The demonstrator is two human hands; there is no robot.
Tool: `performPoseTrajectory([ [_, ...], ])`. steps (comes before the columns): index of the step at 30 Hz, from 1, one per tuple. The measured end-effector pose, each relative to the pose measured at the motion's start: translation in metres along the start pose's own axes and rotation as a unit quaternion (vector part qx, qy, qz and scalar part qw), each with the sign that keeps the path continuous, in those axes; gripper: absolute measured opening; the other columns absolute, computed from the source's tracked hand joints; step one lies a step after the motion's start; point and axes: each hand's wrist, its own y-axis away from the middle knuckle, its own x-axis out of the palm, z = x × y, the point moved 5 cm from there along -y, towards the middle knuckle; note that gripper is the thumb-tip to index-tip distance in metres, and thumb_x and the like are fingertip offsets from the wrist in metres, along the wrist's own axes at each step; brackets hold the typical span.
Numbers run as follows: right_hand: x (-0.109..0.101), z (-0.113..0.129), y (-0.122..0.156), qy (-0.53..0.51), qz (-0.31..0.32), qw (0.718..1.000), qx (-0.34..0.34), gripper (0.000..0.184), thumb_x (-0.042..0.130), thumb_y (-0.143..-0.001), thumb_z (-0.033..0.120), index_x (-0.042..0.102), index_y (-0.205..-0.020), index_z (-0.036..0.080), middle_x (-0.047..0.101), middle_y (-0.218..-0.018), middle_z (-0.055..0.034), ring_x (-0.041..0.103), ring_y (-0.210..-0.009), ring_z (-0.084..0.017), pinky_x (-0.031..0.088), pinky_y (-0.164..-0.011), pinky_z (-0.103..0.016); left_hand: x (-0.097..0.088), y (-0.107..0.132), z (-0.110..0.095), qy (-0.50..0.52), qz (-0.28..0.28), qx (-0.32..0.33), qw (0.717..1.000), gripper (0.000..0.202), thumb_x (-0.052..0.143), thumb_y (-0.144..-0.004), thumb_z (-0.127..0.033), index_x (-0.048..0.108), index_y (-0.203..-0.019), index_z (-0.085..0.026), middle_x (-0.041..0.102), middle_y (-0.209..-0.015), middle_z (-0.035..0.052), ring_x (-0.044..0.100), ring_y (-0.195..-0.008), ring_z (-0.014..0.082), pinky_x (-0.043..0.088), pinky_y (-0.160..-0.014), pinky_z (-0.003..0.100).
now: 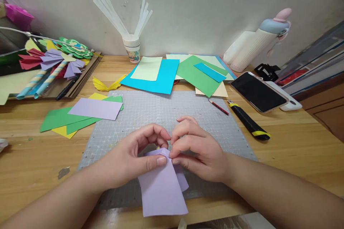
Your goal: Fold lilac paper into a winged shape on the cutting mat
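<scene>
A piece of purple paper, folded near its top edge, is held up over the front of the grey cutting mat. My left hand has its thumb pressed on the upper part of the paper, with its fingers curled behind. At the paper's upper right corner, the thumb and index finger of my right hand pinch the edge. A second flap of the purple paper shows behind the front one on the right. The fingertips behind the paper are partly hidden.
Left of the mat lie green, yellow and purple paper strips and a yellow pleated paper. Blue paper and green paper lie behind. A pencil, utility knife, phone and bottle are on the right.
</scene>
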Motion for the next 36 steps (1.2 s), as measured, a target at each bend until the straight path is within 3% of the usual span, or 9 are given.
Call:
performPoseTrajectory([
  [15,-0.004,0.007,0.001,0.061,-0.007,0.998,-0.016,0.025,0.046,-0.101,0.028,0.062,-0.083,0.023,0.062,-0.08,0.002,0.061,-0.076,-0.01,0.032,-0.098,-0.039,-0.004,-0.001,0.0,-0.025,-0.03,0.018,0.999,0.027,0.069,-0.083,-0.031,0.055,-0.107,-0.026,0.057,-0.096,0.0002,0.054,-0.088,0.0132,0.046,-0.071,0.023],
  [20,-0.006,0.002,0.003,0.044,-0.043,0.998,0.007,0.011,0.052,-0.098,0.027,0.06,-0.094,0.023,0.063,-0.09,-0.0011,0.062,-0.086,-0.015,0.035,-0.097,-0.042,-0.007,0.002,-0.005,-0.068,-0.085,0.053,0.993,0.024,0.068,-0.084,-0.031,0.056,-0.104,-0.026,0.058,-0.096,0.0013,0.056,-0.09,0.0155,0.047,-0.071,0.025],
  [24,-0.009,-0.006,0.006,0.0,-0.103,0.992,0.074,0.02,0.055,-0.093,0.042,0.055,-0.096,0.023,0.059,-0.101,-0.0078,0.058,-0.098,-0.022,0.045,-0.084,-0.042,-0.011,0.008,-0.01,-0.17,-0.184,0.135,0.959,0.021,0.067,-0.084,-0.024,0.055,-0.101,-0.028,0.058,-0.096,-0.0002,0.056,-0.093,0.0151,0.047,-0.076,0.026],
  [27,-0.005,-0.006,0.005,0.036,-0.072,0.993,0.081,0.023,0.059,-0.089,0.045,0.058,-0.088,0.022,0.061,-0.099,-0.0075,0.06,-0.095,-0.023,0.043,-0.089,-0.045,-0.01,0.012,-0.013,-0.213,-0.211,0.193,0.934,0.024,0.066,-0.084,-0.019,0.05,-0.1,-0.028,0.058,-0.094,-0.0011,0.057,-0.09,0.0148,0.046,-0.078,0.029],
  [32,0.002,-0.003,0.003,0.065,-0.025,0.996,0.056,0.004,0.06,-0.088,0.025,0.059,-0.091,0.022,0.068,-0.096,-0.004,0.066,-0.089,-0.018,0.033,-0.101,-0.047,-0.005,0.012,-0.023,-0.298,-0.22,0.235,0.898,0.02,0.066,-0.083,-0.017,0.048,-0.084,-0.024,0.061,-0.089,-0.0016,0.057,-0.085,0.015,0.043,-0.078,0.032],
  [36,0.004,-0.004,0.004,0.07,-0.018,0.996,0.053,0.008,0.055,-0.09,0.016,0.058,-0.091,0.024,0.07,-0.09,-0.0013,0.067,-0.083,-0.015,0.032,-0.102,-0.046,-0.002,0.011,-0.032,-0.389,-0.228,0.251,0.857,0.019,0.066,-0.083,-0.019,0.049,-0.074,-0.022,0.063,-0.079,-0.0035,0.058,-0.08,0.0148,0.039,-0.079,0.033],
])
